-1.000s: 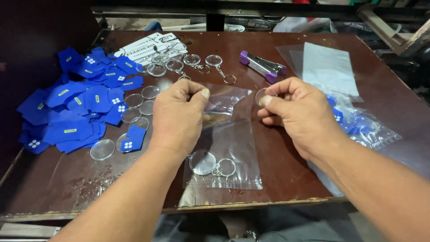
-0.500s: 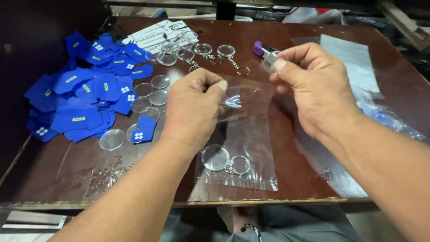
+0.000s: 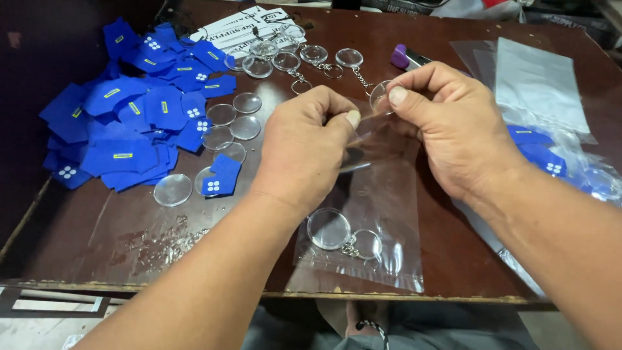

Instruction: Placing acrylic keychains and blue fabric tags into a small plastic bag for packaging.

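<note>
Between the two hands, a clear plastic bag (image 3: 376,220) is hanging open: the left hand (image 3: 304,146) is pinching its rim apart, while the right hand (image 3: 453,123) is gripping a clear round disc (image 3: 381,97) at the mouth. Blue cards (image 3: 129,116) are lying left of them.

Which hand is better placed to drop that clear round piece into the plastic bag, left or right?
Right, probably. The right hand already pinches the clear disc at its fingertips, just above the bag's mouth. The left hand is busy gripping the clear bag at its top edge.
</note>
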